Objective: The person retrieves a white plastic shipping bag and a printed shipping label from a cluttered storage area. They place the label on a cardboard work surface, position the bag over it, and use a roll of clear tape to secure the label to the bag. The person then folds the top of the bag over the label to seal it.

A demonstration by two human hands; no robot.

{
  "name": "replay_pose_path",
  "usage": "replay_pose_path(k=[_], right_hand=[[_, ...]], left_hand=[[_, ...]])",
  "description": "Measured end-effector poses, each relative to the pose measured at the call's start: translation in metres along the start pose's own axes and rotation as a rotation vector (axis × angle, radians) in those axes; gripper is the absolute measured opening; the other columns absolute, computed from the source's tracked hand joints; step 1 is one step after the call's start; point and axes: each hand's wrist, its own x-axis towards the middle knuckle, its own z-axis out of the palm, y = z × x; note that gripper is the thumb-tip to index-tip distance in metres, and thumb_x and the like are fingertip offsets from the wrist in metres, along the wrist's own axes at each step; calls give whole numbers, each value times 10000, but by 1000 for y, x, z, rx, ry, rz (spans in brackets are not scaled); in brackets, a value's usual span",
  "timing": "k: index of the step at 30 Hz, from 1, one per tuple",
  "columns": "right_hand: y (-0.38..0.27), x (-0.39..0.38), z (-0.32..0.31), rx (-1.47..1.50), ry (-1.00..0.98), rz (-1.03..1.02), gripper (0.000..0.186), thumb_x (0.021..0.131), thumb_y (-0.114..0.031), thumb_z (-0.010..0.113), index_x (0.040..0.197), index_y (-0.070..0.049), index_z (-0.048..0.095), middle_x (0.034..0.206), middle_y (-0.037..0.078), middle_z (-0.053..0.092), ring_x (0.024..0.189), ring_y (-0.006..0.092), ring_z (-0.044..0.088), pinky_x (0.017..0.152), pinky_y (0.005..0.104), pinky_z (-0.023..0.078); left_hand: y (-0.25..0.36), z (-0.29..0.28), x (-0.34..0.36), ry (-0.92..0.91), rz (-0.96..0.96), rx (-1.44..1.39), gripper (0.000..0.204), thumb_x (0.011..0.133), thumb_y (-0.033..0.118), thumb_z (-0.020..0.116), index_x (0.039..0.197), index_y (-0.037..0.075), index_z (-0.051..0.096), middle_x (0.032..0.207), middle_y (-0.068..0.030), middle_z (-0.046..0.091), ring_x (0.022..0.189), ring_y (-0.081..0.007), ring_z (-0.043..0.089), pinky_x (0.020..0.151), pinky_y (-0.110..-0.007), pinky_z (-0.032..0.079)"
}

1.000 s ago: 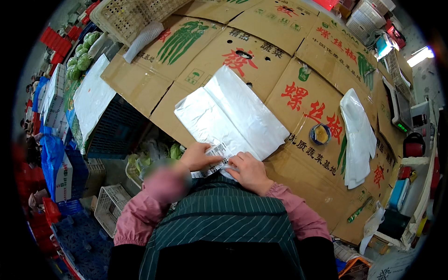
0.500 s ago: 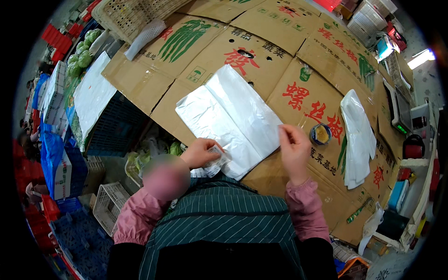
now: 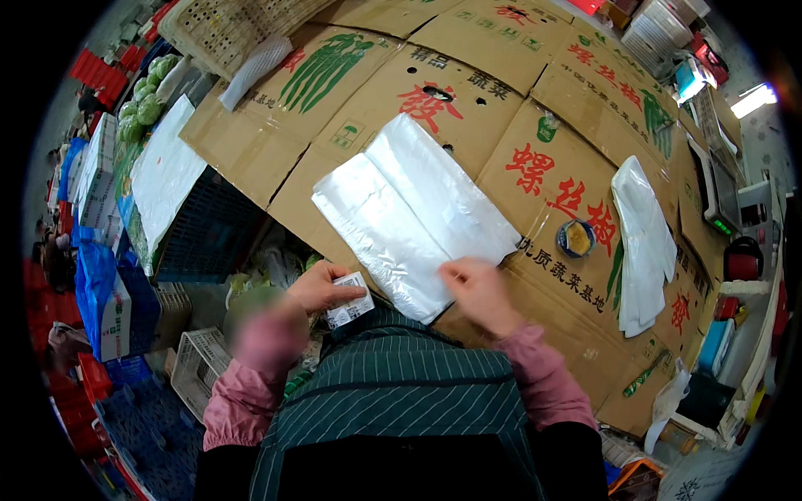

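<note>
My left hand is closed on a strip of white printed labels, thumb on top, just off the table's near edge. A flat stack of thin white plastic bags lies slantwise in front of me, creased down its middle. Over the near right edge of that stack is my right hand, smeared by motion. Its fingertips are at the plastic, and whether they grip anything cannot be made out.
Flattened cardboard covers the table. To the right lie a small round tub, more folded white bags and a green-handled tool. A digital scale stands at far right, a beige plastic basket at far left.
My right hand has left the bags' right corner and moved left and nearer to me. My left hand has drawn slightly left with the labels, whose printed face now shows more fully.
</note>
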Motion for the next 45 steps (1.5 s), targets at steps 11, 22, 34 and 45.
replay_pose_path(k=[11,22,34,45], right_hand=[[-30,-5,17,-178,-57,-247,249,747,-217,707,945,-93,621,792,66,594,760,233,593,625,340,479],[0,-1,5,-41,-24,-37,157,816,-188,610,890,-68,678,849,103,652,789,300,611,676,384,484],[-23,-5,22,-164,-153,-204,207,785,-245,664,935,-109,621,881,58,592,811,264,593,668,372,481],[2,-3,6,152,-58,-10,151,835,-148,611,920,-31,654,802,98,625,707,243,600,626,316,467]], left_hand=[[27,51,63,401,91,548,371,717,319,740,775,-37,652,615,-103,598,607,-99,567,517,-291,429],[1,10,3,48,62,-66,206,801,140,694,949,-3,691,788,-1,664,690,-65,584,619,-231,465],[20,46,57,400,119,458,398,721,349,725,621,-13,594,522,-57,496,484,-90,466,433,-318,354],[-11,6,7,14,19,-60,180,822,108,675,975,12,678,816,-26,672,695,-83,605,645,-239,492]])
